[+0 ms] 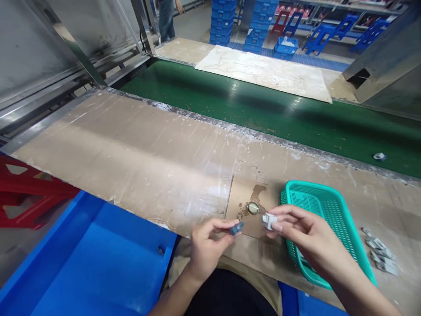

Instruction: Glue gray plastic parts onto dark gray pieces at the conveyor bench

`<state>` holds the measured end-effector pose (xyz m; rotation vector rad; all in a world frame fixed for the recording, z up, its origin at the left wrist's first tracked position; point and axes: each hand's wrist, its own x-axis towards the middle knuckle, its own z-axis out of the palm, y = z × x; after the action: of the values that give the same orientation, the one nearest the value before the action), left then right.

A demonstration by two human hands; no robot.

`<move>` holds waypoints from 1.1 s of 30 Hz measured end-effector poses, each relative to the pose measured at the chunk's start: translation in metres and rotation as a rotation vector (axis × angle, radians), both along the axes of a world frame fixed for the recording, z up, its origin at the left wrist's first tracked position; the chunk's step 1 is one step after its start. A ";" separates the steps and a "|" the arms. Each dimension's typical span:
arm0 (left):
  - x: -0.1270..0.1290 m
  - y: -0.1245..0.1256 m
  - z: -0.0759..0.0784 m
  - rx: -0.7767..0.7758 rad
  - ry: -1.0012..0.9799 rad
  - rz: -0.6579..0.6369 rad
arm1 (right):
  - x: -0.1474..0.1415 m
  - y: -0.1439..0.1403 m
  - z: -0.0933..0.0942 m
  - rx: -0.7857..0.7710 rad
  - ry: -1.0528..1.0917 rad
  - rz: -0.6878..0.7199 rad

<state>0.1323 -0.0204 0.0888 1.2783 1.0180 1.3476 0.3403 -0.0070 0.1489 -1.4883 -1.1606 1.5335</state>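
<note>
holding a small part in each hand, the person is working above the near edge of a table [148, 153]. the left hand [208, 246] is pinching a dark grey piece [236, 228] between thumb and fingertips, and the right hand [304, 228] is gripping a light grey piece [269, 221] in much the same way. the two pieces are facing each other, well apart, on either side of a small round dish [253, 208] lying on a thin board [241, 188].

both pieces are looking light, stiff and blocky, though the pictures aren't telling whether they are plastic or metal. their flat sides are probably offering the surest hold; any thin projecting edges may be the parts to spare from pressure. a wet-looking patch [258, 192] is spreading beside the dish, so damp fingers could be making the surfaces slippery. what the dish is containing isn't clear.

a green basket [312, 184] is standing just beside the right hand, and the right forearm is passing over it, so its rim is crowding that side and its contents are mostly hiding. more grey pieces [381, 253] are lying loosely beyond it. a blue bin [98, 263] is sitting below the table edge at the left, leaving that side of the tabletop freer. farther off, a green belt [184, 92] is running along the table, bearing one small part [379, 156].
</note>
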 end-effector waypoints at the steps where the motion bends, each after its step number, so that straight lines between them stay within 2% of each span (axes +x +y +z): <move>1: 0.005 0.003 -0.001 0.243 0.111 0.020 | -0.002 -0.004 0.003 -0.045 0.048 0.001; 3: 0.011 0.006 -0.002 0.634 0.233 0.033 | -0.004 -0.012 0.008 -0.116 0.106 0.004; 5: 0.014 0.008 -0.004 0.791 0.259 0.030 | -0.006 -0.018 0.011 -0.164 0.128 0.018; 8: 0.016 0.007 -0.007 0.826 0.302 0.030 | -0.010 -0.022 0.015 -0.212 0.123 0.019; 10: 0.016 0.006 -0.007 0.842 0.323 0.021 | -0.012 -0.024 0.018 -0.225 0.109 -0.030; 13: 0.013 0.005 0.000 0.870 0.381 -0.015 | -0.014 -0.024 0.019 -0.230 0.100 -0.082; 19: 0.004 0.015 0.025 0.952 0.596 -0.188 | -0.010 -0.022 0.008 -0.238 0.088 0.063; 22: 0.005 0.022 0.028 0.965 0.589 -0.205 | -0.007 -0.013 0.009 -0.221 0.065 0.098; 24: 0.004 0.025 0.026 0.886 0.619 -0.169 | 0.002 0.003 0.011 -0.136 -0.016 0.067; 26: -0.003 0.023 0.023 0.753 0.682 -0.026 | 0.022 0.031 0.010 0.022 -0.190 -0.060; 27: -0.008 0.021 0.022 0.679 0.707 0.103 | 0.036 0.049 0.009 0.116 -0.304 -0.154; 29: -0.023 0.013 0.021 0.483 0.695 0.450 | 0.069 0.089 0.003 0.274 -0.515 -0.346; 31: -0.042 0.004 0.018 0.203 0.579 0.794 | 0.104 0.129 -0.003 0.331 -0.652 -0.479; 33: -0.065 -0.008 0.010 -0.060 0.438 0.998 | 0.132 0.160 -0.009 0.365 -0.721 -0.559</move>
<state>0.0676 -0.0281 0.0991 1.0515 2.1669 1.7469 0.4719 0.1527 0.1401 -1.9383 -1.1695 0.3805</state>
